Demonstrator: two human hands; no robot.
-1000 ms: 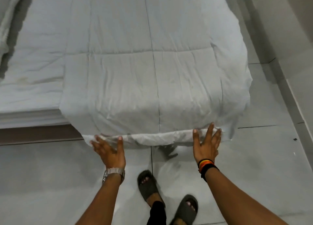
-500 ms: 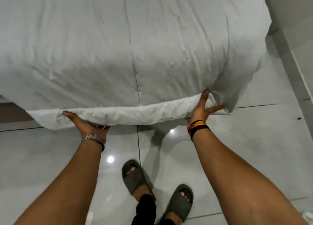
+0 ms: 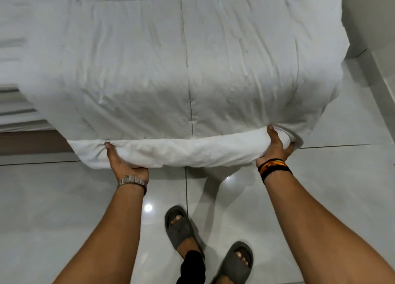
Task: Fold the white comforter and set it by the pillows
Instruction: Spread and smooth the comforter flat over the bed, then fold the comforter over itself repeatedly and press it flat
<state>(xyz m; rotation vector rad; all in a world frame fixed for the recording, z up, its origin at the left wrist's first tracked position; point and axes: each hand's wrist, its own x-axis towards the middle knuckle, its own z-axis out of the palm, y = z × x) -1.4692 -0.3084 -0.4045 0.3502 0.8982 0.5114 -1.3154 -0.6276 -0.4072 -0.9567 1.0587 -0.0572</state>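
Note:
The white quilted comforter (image 3: pixel 162 70) drapes over the foot of the bed and hangs down toward the floor. Its bottom hem is lifted into a thick roll. My left hand (image 3: pixel 124 162), with a metal watch on the wrist, grips the hem near its left end, thumb on top and fingers hidden underneath. My right hand (image 3: pixel 275 149), with a black and orange wristband, grips the hem near the right corner in the same way. No pillows are in view.
Glossy grey floor tiles (image 3: pixel 64 209) lie below, with my feet in grey slides (image 3: pixel 181 226) just behind the hem. The mattress edge (image 3: pixel 15 112) and brown bed base (image 3: pixel 27 140) show at left. A wall and skirting (image 3: pixel 380 65) run along the right.
Both hands went from flat against the hanging hem to gripping it from below. The hem is now lifted and bunched, and the view has moved closer to the bed.

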